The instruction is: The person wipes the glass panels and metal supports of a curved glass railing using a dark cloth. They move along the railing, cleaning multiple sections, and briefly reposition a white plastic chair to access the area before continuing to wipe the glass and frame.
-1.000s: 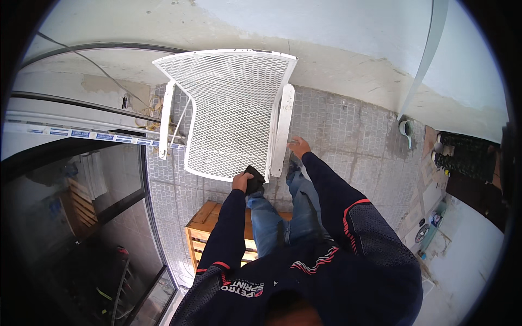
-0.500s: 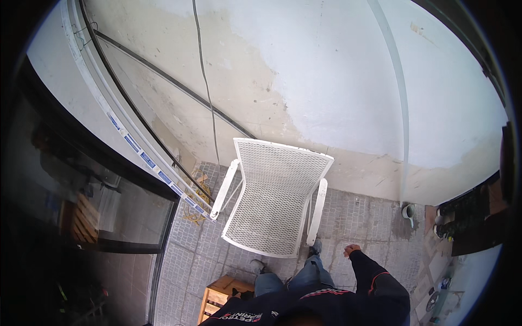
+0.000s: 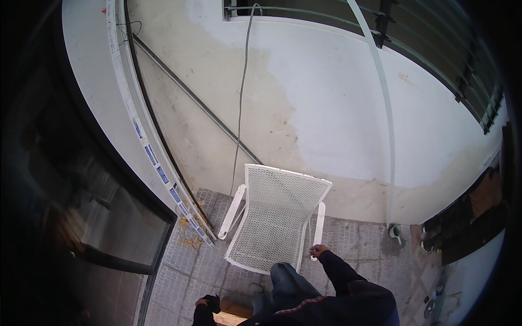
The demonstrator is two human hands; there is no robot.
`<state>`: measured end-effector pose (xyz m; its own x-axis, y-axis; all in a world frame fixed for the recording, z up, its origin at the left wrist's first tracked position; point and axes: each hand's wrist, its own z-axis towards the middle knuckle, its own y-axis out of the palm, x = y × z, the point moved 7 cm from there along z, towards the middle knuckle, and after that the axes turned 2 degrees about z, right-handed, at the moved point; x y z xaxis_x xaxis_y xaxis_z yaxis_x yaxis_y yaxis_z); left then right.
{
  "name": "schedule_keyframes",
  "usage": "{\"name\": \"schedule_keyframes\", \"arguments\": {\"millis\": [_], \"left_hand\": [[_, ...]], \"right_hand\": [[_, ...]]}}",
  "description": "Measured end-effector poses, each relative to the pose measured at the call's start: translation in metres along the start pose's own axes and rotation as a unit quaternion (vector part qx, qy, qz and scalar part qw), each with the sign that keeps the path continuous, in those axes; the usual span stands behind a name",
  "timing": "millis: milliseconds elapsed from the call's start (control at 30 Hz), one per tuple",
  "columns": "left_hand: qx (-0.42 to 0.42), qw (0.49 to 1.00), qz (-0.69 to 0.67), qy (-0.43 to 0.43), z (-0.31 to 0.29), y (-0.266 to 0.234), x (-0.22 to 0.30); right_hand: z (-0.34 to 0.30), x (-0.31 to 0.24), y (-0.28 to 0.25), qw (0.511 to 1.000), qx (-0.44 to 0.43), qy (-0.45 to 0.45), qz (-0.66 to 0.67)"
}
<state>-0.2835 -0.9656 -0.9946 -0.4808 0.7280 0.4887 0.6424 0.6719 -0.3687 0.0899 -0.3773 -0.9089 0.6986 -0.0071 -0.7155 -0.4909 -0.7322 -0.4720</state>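
Observation:
A white metal mesh chair (image 3: pixel 274 217) stands before me, its back toward the wall. My right hand (image 3: pixel 318 251) is at the front end of the chair's right armrest (image 3: pixel 319 223), fingers curled. Whether it grips the armrest or only overlaps it in view, I cannot tell. Low on the left, my left hand (image 3: pixel 203 302) is closed on a dark, soft-looking black item (image 3: pixel 213 303), its kind unclear. That hand is beside a wooden slatted crate or stool (image 3: pixel 236 308), mostly hidden by my body. One bent knee (image 3: pixel 286 274) overlaps the front of the seat.
Long white strips (image 3: pixel 157 168) and a dark pole (image 3: pixel 196 103) lean at the left, near a glass door (image 3: pixel 119 217). A cable (image 3: pixel 244 81) hangs down the patched wall (image 3: pixel 337 108) below a louvred window (image 3: pixel 424 38). A small pot (image 3: pixel 395 232) sits on the paving at right.
My view has tilted up, bringing the window in. My right hand has moved left to the armrest end, and one knee has risen before the seat. My left hand now shows clearly.

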Motion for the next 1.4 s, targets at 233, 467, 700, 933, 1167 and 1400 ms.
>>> {"name": "schedule_keyframes", "arguments": {"millis": [233,467,700,933,1167,1400], "left_hand": [[-0.003,1.0,0.013,0.012,-0.037,0.067,0.027],[-0.023,0.991,-0.058,0.115,-0.03,0.096,0.155],[-0.016,0.871,-0.403,0.279,-0.072,-0.018,0.366],[-0.23,0.932,-0.181,0.215,-0.251,0.083,0.572],[0.021,0.883,0.197,0.426,-0.319,0.142,0.64],[0.065,0.869,0.11,0.477,-0.349,0.072,0.742]], "right_hand": [[-0.03,-0.002,-0.059,0.995,0.068,0.034,-0.059],[-0.043,0.054,-0.054,0.981,0.057,0.172,0.064],[0.054,-0.001,-0.033,0.996,-0.005,0.056,0.064],[0.058,-0.166,-0.164,0.975,-0.098,0.099,0.175],[0.104,-0.355,-0.254,0.98,0.155,-0.112,-0.061],[0.031,-0.461,-0.159,0.98,-0.104,-0.156,-0.064]]}}
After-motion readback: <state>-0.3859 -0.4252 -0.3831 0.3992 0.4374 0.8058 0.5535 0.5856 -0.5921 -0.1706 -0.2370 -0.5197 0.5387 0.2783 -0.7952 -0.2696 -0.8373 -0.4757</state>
